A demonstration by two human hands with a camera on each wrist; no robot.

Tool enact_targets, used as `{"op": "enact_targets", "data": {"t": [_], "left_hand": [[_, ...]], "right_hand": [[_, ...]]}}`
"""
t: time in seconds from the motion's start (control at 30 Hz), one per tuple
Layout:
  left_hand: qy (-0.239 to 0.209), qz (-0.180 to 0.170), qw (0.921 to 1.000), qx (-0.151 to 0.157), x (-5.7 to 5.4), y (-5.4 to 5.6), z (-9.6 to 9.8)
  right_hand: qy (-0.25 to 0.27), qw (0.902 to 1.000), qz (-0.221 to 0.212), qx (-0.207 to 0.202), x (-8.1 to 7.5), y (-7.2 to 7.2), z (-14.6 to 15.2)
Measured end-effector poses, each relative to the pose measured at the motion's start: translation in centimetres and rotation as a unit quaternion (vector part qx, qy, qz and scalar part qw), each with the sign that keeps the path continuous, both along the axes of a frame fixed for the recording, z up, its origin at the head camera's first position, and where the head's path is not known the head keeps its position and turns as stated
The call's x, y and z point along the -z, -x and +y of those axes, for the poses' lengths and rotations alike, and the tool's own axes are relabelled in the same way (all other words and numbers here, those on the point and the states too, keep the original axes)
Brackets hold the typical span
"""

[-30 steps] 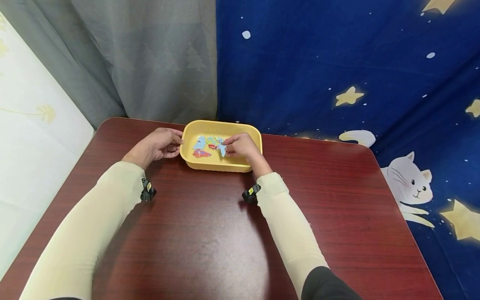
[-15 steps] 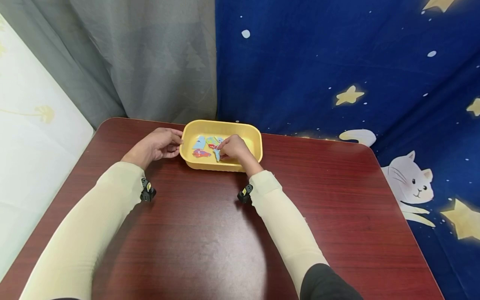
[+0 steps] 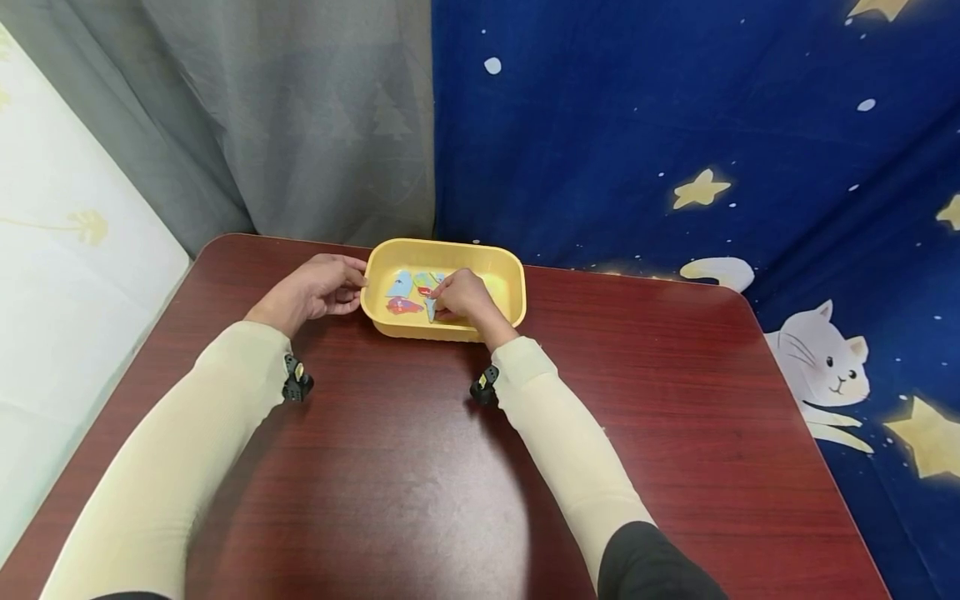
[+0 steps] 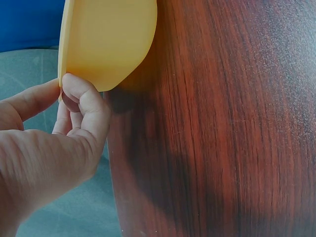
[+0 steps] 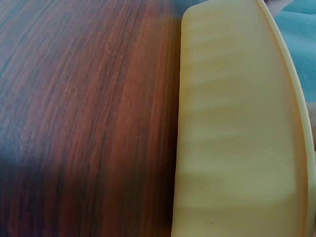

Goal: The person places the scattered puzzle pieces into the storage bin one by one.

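Observation:
A yellow plastic tray (image 3: 420, 331) stands near the far edge of the table. In the left wrist view my left hand (image 4: 64, 128) pinches the tray's end rim between thumb and index finger. My right hand (image 3: 463, 296) reaches down inside the tray, its fingers pinching a small flat light-blue cutout (image 3: 431, 309) just above or on the tray floor. Beside it lie a red-and-purple cutout (image 3: 404, 306), a light-blue one (image 3: 401, 284) and a green-and-red one (image 3: 423, 284). The right wrist view shows mostly the tray's outer wall (image 5: 232, 123), hiding the fingers.
The dark red wooden table (image 3: 390, 467) extends in front of the tray and to its right. A grey curtain (image 3: 330, 125) and a blue star-patterned curtain (image 3: 585, 150) hang behind its far edge. Both wrists carry small black cameras (image 3: 297, 379).
My right hand has moved left and slightly down inside the tray with the light-blue cutout, toward the red-and-purple one. The left hand stays on the rim.

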State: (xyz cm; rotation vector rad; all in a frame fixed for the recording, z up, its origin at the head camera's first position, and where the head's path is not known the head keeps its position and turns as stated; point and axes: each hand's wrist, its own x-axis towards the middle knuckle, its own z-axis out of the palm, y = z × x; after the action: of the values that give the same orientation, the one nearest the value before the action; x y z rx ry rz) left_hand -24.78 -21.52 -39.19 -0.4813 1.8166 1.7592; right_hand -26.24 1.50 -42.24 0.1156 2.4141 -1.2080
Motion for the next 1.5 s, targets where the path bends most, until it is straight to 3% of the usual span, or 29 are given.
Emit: {"op": "enact_targets", "data": {"t": [0.57,0.83,1.1,1.5], "left_hand": [[0.011,-0.003,0.9999,0.006,0.1,0.4,0.2],[0.020,0.000,0.9997,0.012,0.0,0.5,0.1],[0.036,0.005,0.9992,0.017,-0.2,0.5,-0.1],[0.068,0.021,0.9970,0.030,-0.4,-0.2,-1.4]], "right_hand": [[-0.013,0.9986,-0.006,0.050,-0.7,0.4,0.6],[0.095,0.9927,0.002,0.073,-1.6,0.0,2.2],[0.196,0.9749,-0.008,0.106,-2.6,0.2,3.9],[0.243,0.9570,0.009,0.159,-3.7,0.0,8.1]]}}
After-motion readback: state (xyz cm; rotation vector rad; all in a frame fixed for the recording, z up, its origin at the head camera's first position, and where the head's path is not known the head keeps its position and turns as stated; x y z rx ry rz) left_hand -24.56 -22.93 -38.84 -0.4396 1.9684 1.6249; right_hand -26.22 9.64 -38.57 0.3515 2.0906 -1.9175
